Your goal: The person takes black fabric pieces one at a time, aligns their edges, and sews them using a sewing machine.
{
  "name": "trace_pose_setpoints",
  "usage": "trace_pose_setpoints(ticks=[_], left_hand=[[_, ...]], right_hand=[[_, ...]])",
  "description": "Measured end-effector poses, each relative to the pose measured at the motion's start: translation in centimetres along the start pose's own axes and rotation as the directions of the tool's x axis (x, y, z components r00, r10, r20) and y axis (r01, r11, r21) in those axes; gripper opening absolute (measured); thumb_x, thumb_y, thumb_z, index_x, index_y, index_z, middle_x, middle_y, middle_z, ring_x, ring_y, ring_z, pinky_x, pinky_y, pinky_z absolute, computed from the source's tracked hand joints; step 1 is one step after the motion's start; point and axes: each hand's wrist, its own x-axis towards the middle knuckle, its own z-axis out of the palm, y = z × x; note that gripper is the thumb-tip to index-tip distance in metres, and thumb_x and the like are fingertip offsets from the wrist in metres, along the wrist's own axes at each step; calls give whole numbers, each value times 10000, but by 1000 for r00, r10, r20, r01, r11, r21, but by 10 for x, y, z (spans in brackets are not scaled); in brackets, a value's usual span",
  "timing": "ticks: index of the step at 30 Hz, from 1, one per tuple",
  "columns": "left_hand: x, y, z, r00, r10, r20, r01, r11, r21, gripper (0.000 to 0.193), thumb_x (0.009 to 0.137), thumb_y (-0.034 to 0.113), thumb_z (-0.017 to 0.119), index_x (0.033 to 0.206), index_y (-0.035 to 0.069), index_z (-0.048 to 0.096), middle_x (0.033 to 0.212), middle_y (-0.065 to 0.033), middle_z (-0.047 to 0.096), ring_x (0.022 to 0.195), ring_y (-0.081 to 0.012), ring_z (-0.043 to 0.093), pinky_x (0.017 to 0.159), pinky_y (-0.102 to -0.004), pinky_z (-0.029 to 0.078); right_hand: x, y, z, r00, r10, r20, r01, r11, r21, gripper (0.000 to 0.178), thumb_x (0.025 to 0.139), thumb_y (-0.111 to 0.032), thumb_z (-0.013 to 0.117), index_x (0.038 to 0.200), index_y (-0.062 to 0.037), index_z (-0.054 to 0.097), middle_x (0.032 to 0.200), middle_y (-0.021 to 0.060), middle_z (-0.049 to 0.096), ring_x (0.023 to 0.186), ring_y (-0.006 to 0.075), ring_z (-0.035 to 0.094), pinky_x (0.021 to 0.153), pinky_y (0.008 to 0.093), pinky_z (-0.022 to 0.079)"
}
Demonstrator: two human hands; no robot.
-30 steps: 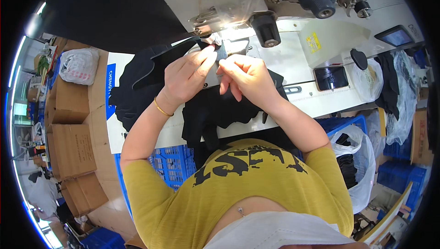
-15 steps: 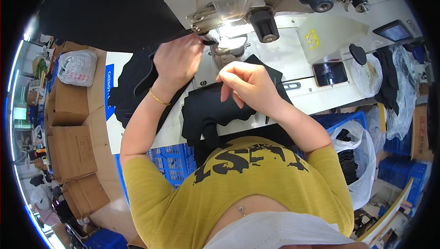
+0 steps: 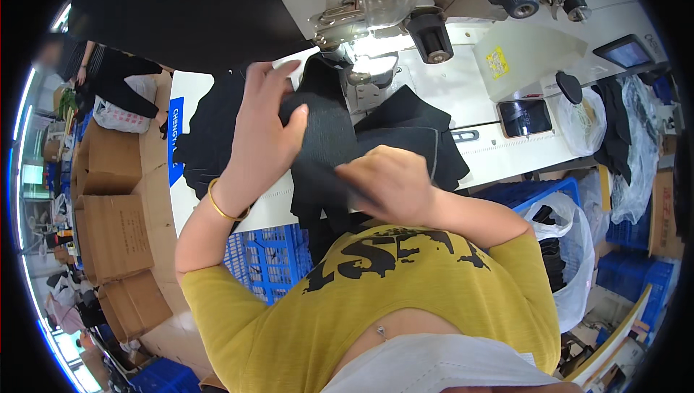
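Note:
A black fabric piece (image 3: 323, 129) stretches from the sewing machine's presser foot area (image 3: 340, 53) down toward me. Its near end is closed in my right hand (image 3: 396, 185), which is a bit blurred. My left hand (image 3: 266, 122) is at the fabric's left side, fingers spread and thumb out; the thumb's tip overlaps the fabric, though I cannot tell whether it touches. More black cut pieces (image 3: 412, 122) lie on the white machine table (image 3: 488, 151) beyond my right hand. Another black stack (image 3: 211, 136) rests left of my left hand.
A phone (image 3: 525, 118) lies on the table's right part. Below the table are a blue crate (image 3: 271, 263) and a white bag of black pieces (image 3: 578, 263). Cardboard boxes (image 3: 112, 237) stand on the floor at left, with another person (image 3: 119, 75) beyond.
My right hand has come nearer to me and closed on the fabric, which now stretches out from the machine. My left hand has drawn back slightly, fingers spreading. A person has appeared at far left.

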Motion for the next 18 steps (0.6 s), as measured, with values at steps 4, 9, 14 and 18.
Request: trace_pose_setpoints(ticks=[4, 9, 14, 18], left_hand=[[15, 3, -2, 991, -3, 134, 58, 910, -410, 261, 882, 118, 693, 1107, 0, 632, 976, -94, 648, 647, -95, 578, 611, -246, 480], [41, -4, 18, 861, -172, 478, 424, 762, -490, 284, 917, 205, 683, 1067, -33, 646, 735, -36, 651, 605, -79, 619, 560, -213, 499], [51, -8, 26, 864, -276, 421, 479, 706, -521, 227, 895, 156, 670, 1042, -16, 660, 754, -34, 658, 580, -90, 617, 530, -226, 497], [56, -7, 26, 828, -321, 460, 537, 690, -485, 238, 880, 199, 685, 1023, 9, 686, 774, -30, 660, 570, -99, 608, 561, -226, 489]], right_hand=[[5, 0, -16, 630, 705, 325, -720, 373, 586, 193, 943, -166, 629, 1022, 10, 613, 795, 55, 672, 612, 69, 629, 470, 248, 502], [25, 17, -12, 608, 641, 469, -700, 152, 698, 173, 959, -154, 590, 1024, 4, 618, 816, 26, 661, 617, 61, 619, 473, 201, 511], [32, 24, -11, 614, 654, 442, -640, 85, 764, 184, 962, -151, 586, 1064, -1, 614, 830, 29, 671, 617, 64, 624, 472, 203, 505], [31, 27, -12, 616, 650, 444, -623, 57, 780, 194, 964, -154, 583, 1076, 1, 612, 837, 38, 680, 604, 72, 627, 469, 204, 502]])
